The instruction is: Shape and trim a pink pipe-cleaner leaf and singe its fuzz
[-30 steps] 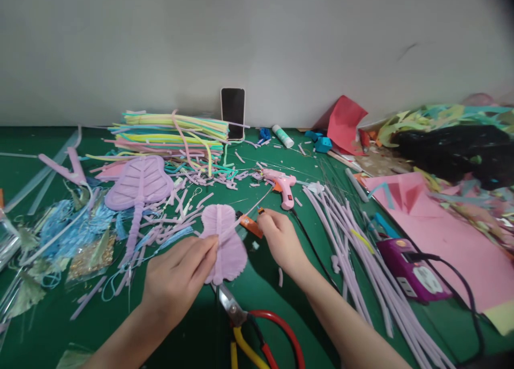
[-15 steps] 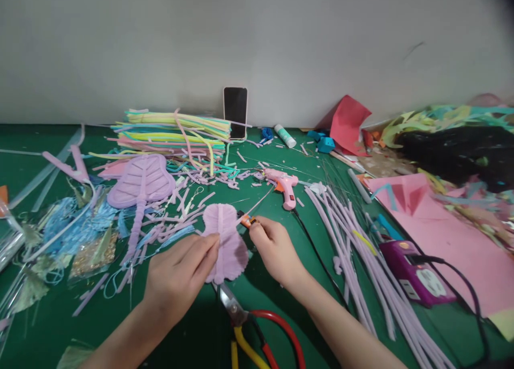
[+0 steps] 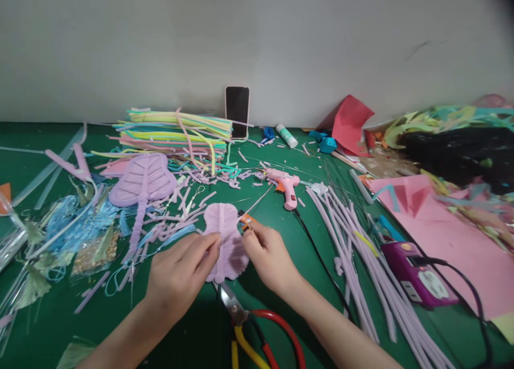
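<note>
My left hand is closed in a pinch on the left side of a lilac leaf-shaped pipe-cleaner piece, which has a paler rib down its middle. My right hand is wrapped around a small orange lighter, close to the piece's right edge; the fingers hide part of it. Beneath the piece lie scissors with red and yellow handles. A pink glue gun rests on the table beyond my right hand. To the left is a lilac leaf-shaped fan with a wrapped stem.
Bundled coloured pipe cleaners lie at the back beside a propped phone. Lilac pipe cleaners and a purple power socket are on the right. Cut scraps, blue tassels and a glue stick cover the green table.
My right hand has shifted slightly left and tilted the lighter, bringing its fingers against the piece's right edge. My left hand keeps its pinch nearly unmoved.
</note>
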`<action>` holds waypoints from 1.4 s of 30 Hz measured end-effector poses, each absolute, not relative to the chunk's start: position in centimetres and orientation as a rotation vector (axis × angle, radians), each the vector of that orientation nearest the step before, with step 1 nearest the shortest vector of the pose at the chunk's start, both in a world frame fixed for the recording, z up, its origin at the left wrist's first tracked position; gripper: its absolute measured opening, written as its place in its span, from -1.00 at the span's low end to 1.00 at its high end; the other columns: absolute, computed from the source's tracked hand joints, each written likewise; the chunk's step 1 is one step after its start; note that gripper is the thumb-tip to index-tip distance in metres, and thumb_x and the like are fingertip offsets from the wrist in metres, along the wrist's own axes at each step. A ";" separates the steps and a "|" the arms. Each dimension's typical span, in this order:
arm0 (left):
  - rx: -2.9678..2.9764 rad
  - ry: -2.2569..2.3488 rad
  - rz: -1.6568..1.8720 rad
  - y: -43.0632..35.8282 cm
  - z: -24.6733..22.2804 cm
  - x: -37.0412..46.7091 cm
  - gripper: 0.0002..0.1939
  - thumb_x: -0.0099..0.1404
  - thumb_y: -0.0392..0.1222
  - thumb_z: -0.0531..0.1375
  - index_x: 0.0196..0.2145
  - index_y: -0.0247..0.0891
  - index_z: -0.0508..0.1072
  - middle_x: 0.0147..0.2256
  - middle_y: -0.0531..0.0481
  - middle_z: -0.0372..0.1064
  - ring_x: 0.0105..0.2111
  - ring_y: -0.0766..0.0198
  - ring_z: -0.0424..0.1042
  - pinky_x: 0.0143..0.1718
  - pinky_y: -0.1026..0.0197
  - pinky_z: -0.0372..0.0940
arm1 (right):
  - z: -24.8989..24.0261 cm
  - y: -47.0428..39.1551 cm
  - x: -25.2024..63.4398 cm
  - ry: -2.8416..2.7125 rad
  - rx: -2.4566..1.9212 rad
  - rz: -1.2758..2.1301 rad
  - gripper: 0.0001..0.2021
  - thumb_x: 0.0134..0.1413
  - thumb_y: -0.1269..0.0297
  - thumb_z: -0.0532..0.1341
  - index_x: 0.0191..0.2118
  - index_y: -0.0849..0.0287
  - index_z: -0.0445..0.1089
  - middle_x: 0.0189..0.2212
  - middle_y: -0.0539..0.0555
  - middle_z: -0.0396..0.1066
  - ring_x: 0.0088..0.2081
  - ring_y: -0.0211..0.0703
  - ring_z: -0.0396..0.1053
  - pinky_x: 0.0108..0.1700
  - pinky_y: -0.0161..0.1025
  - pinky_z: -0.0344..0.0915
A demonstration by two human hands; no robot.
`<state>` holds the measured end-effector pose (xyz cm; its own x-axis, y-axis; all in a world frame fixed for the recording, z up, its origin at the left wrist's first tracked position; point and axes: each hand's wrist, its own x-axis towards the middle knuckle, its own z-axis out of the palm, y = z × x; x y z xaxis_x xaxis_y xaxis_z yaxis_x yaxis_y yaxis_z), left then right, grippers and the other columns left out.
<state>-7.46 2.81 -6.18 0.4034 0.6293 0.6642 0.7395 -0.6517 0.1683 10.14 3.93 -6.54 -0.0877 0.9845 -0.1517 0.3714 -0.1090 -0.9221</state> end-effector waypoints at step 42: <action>-2.633 -2.679 -1.643 2.3 -5.5 -6.9 -0.67 0.40 0.07 0.06 -0.27 -0.23 0.43 -0.68 0.20 0.13 -0.67 0.36 0.15 -0.63 0.32 0.07 | -7.2 4.6 11.3 -1.105 -1.320 1.434 -0.54 0.19 -0.15 0.02 -0.49 0.15 0.27 -0.61 -0.12 -0.01 -0.59 -0.31 -0.10 -0.58 -0.31 -0.16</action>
<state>-6.94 2.32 -5.51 0.0745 0.9888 -0.1294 0.3330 0.0976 0.9379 11.29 4.62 -7.16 -0.0578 0.9728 -0.2244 -0.0309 -0.2264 -0.9735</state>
